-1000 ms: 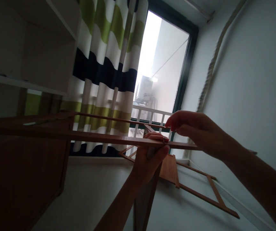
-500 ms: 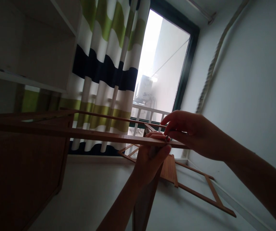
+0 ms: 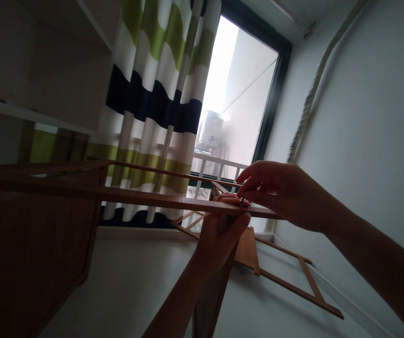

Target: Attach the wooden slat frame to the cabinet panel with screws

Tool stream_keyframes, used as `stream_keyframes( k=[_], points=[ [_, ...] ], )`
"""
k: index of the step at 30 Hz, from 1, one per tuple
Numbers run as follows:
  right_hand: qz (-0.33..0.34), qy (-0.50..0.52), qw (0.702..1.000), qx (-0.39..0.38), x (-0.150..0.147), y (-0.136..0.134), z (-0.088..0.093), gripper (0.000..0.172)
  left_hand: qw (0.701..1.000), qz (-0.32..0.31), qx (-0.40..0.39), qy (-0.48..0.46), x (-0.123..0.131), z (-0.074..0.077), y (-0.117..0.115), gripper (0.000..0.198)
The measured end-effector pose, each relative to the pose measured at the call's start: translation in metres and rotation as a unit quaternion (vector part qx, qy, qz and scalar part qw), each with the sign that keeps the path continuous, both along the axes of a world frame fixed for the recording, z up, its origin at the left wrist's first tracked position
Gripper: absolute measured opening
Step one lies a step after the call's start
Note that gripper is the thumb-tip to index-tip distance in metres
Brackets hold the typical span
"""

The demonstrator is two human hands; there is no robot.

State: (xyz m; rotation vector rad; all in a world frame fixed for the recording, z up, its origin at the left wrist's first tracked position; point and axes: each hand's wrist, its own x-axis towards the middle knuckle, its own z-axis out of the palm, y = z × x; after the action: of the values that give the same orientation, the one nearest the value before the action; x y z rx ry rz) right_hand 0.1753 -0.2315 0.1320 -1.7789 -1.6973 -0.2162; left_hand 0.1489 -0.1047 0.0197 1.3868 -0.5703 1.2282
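Note:
A long wooden rail [image 3: 167, 201] runs from the left towards the middle of the head view. My left hand [image 3: 219, 239] grips it from below near its right end, thumb on the near side and fingers over the far side. A small metal screw [image 3: 242, 202] stands up from the rail between my two hands. My right hand [image 3: 275, 192] comes in from the right, its fingers bent into a pinch at the screw's top. The fingertips partly hide that contact. An upright wooden board [image 3: 216, 291] drops below the rail, behind my left forearm.
A second thin rail [image 3: 156, 170] runs behind the first. Wooden panel [image 3: 33, 253] stands at left, below white shelving [image 3: 64, 61]. A ladder-like wooden frame [image 3: 293, 281] is lower right. Behind are a striped curtain [image 3: 156, 103], a window [image 3: 247, 84] and a wrapped pipe [image 3: 309, 98].
My right fingertips have shifted slightly up and left at the screw, and more of the screw shows. My left hand keeps its grip on the rail.

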Motion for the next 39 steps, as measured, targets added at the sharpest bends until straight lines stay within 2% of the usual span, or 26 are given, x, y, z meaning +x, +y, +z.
stream_keyframes(
  k=[5, 15, 26, 32, 35, 39],
  points=[
    [0.009, -0.008, 1.000, 0.013, 0.000, 0.003, -0.001, 0.018, 1.000, -0.001, 0.006, 0.005, 0.001, 0.000, 0.000, 0.014],
    [-0.030, -0.043, 0.999, 0.002, 0.009, 0.000, 0.001, 0.014, 1.000, 0.009, 0.014, -0.010, 0.001, 0.000, 0.001, 0.014],
    [-0.083, -0.062, 0.991, -0.086, -0.008, 0.005, 0.018, 0.011, 1.000, -0.003, 0.006, -0.010, 0.004, -0.003, 0.003, 0.013],
    [-0.116, -0.057, 0.989, -0.066, -0.007, 0.005, 0.014, 0.016, 1.000, 0.011, 0.008, -0.004, 0.002, -0.003, 0.001, 0.009],
    [-0.126, -0.075, 0.989, -0.029, -0.003, 0.004, 0.010, 0.017, 1.000, 0.018, 0.014, -0.006, 0.001, -0.003, 0.000, 0.010],
    [-0.132, -0.045, 0.990, 0.003, 0.002, 0.003, 0.006, 0.015, 1.000, 0.018, 0.016, -0.014, 0.002, -0.003, 0.001, 0.012]
  ],
)
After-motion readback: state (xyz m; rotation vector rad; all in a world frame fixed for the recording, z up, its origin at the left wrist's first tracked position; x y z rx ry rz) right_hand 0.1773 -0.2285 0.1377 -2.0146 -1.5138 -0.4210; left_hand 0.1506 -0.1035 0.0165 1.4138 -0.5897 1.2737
